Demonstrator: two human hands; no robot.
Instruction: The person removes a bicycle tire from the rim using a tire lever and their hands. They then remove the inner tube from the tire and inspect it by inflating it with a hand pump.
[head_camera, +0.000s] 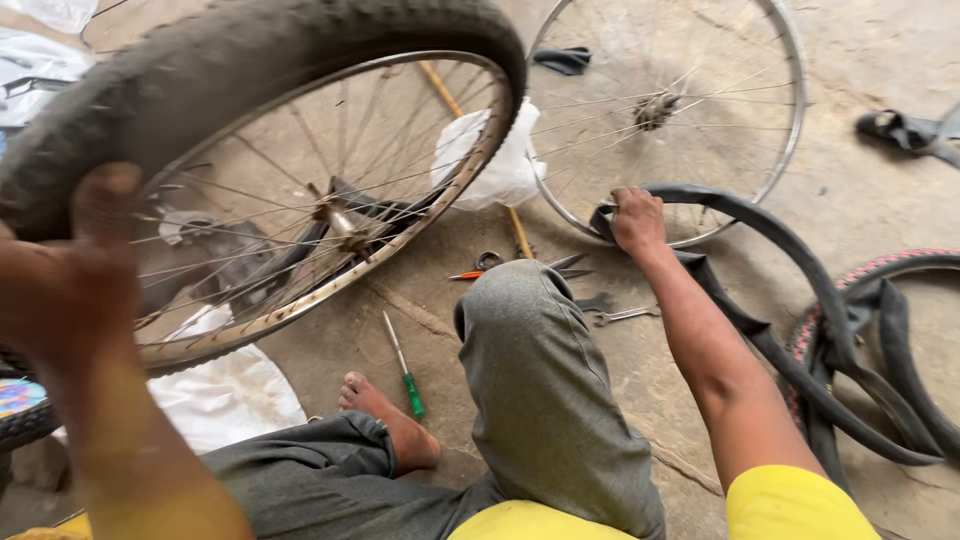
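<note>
My left hand (75, 270) grips the black tyre of a spoked bicycle wheel (250, 130), which stands tilted off the floor at the left; the hand is blurred. My right hand (636, 218) reaches forward and closes on a limp black inner tube (770, 340) that loops across the concrete floor to the right. A bare metal rim with spokes (790, 110) lies flat just beyond that hand. I sit on the floor with grey trousers, a bent knee (530, 330) in the middle and a bare foot (385, 420) below the wheel.
A green-handled screwdriver (405, 365), scissors with orange handles (490, 268) and a spanner (620, 315) lie on the concrete. A white plastic bag (500, 165) sits behind the wheel. A reddish tyre (870, 275) and more black rubber (905, 130) lie at the right.
</note>
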